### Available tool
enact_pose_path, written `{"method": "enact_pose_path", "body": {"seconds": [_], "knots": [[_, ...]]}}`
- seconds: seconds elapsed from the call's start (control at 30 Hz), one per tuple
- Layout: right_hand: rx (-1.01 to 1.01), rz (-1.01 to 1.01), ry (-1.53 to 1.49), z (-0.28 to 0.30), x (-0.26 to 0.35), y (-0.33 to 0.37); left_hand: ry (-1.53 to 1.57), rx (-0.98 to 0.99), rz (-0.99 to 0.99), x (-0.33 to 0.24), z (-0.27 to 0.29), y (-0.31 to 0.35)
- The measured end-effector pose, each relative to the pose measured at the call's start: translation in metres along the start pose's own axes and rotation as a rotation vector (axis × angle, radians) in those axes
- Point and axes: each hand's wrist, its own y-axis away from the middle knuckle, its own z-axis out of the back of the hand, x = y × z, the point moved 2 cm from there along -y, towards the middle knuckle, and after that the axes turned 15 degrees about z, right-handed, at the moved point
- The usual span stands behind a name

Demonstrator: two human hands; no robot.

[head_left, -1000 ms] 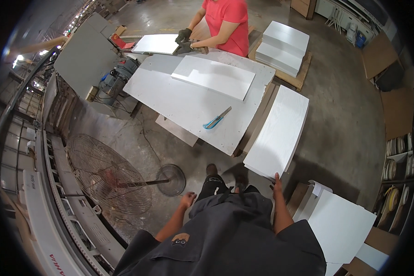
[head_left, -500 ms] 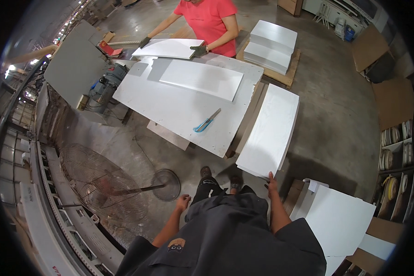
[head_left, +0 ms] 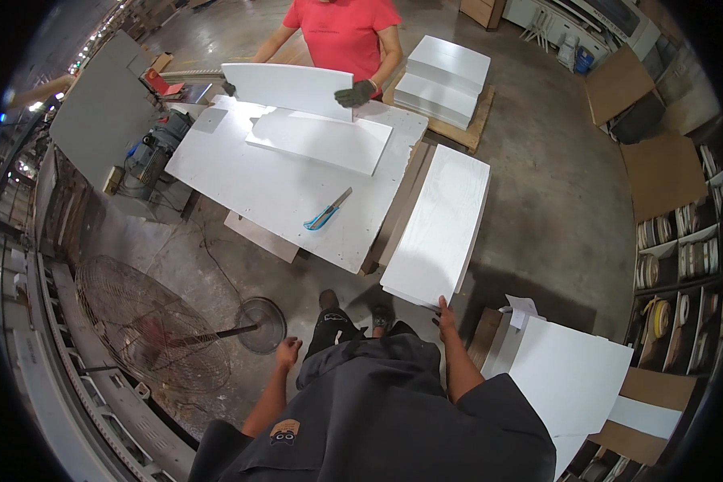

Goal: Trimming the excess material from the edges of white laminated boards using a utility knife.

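My right hand is at the near corner of a stack of long white boards. One fingertip touches the stack's near edge, and the other fingers are spread below it. My left hand hangs low by my left side, its fingers curled in and nothing visible in them. On the white worktable lie a blue-handled utility knife and a white board. Across the table a person in a red shirt and dark gloves holds another white board tilted on its long edge.
A pedestal fan stands at my left, its round base near my feet. More white panels are stacked at my right. Behind the table is a pallet with white boards. Shelves of edging rolls line the right side.
The person opposite has raised their board from nearly flat to a steep tilt. My view has shifted slightly right. My right hand stays at the stack's corner; my left still hangs low.
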Motion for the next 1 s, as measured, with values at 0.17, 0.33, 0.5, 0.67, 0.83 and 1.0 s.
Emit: {"method": "enact_pose_path", "body": {"seconds": [0.17,0.33,0.5,0.67,0.83,1.0], "knots": [[-0.007,0.006,-0.005,-0.001,0.002,0.006,0.156,-0.062,-0.187,-0.052,0.017,-0.01],[0.015,-0.006,0.006,-0.006,0.006,0.002,0.433,0.069,-0.265,-0.096,0.02,-0.008],[-0.045,-0.044,0.03,0.001,-0.005,0.001,1.112,0.77,-0.304,-0.24,0.064,0.14],[0.015,-0.046,0.013,0.005,-0.013,-0.01,1.222,1.358,-0.898,-0.353,0.153,0.351],[-0.025,-0.032,-0.012,0.006,-0.018,-0.006,1.327,1.783,-1.249,-0.377,0.172,0.463],[-0.064,-0.012,0.0,-0.001,-0.017,-0.005,1.601,1.786,-1.31,-0.383,0.161,0.482]]}}
